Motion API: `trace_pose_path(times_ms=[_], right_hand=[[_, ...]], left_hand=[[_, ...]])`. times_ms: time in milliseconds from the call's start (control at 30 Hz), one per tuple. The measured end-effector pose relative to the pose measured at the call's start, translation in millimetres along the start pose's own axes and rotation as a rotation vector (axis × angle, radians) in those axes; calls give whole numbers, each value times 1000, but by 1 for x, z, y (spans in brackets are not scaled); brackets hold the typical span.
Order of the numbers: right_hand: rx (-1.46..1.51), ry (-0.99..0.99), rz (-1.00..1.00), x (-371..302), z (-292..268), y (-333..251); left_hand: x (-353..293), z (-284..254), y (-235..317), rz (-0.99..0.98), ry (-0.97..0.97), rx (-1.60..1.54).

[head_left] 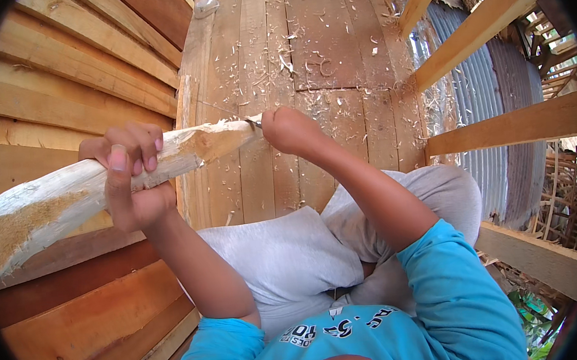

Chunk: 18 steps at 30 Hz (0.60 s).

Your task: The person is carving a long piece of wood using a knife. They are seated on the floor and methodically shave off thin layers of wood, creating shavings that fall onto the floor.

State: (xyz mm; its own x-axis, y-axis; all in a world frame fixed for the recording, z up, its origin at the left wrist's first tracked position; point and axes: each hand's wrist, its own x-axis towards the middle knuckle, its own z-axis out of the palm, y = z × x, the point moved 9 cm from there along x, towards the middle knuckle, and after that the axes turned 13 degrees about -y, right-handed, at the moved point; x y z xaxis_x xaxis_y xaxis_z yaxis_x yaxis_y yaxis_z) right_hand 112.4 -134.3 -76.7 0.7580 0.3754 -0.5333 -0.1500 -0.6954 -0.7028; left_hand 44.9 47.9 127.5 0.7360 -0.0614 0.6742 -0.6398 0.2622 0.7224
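Note:
A long, curved piece of pale, peeled wood (43,205) reaches from the left edge to the middle of the view, with tan shaved patches and a narrowing right end. Wrapped around its middle is my left hand (121,182), closed, thumb on the near side and fingers over the top. My right hand (287,131) is closed in a fist just past the narrow end. A short bit of dark blade (253,123) sticks out of that fist and touches the wood's tip, so it looks like a knife. Its handle is hidden in my fingers.
Curled wood shavings (323,67) litter the plank floor (235,198). Stacked boards (66,72) line the left side. Wooden rails (503,127) stand at the right, with corrugated metal sheets (476,88) beyond. A small clear plastic item (205,7) lies at the far left.

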Motion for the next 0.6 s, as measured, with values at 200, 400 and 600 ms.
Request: trace_pose_path(times_ms=[200, 400, 600], right_hand=[[-82, 72, -19, -11, 3, 1], [-230, -78, -31, -10, 3, -21], [-433, -205, -1, 31, 11, 45]], left_hand=[[-8, 3, 1, 26, -97, -63], [-1, 13, 5, 47, -170, -30], [-2, 9, 1, 66, -210, -140]])
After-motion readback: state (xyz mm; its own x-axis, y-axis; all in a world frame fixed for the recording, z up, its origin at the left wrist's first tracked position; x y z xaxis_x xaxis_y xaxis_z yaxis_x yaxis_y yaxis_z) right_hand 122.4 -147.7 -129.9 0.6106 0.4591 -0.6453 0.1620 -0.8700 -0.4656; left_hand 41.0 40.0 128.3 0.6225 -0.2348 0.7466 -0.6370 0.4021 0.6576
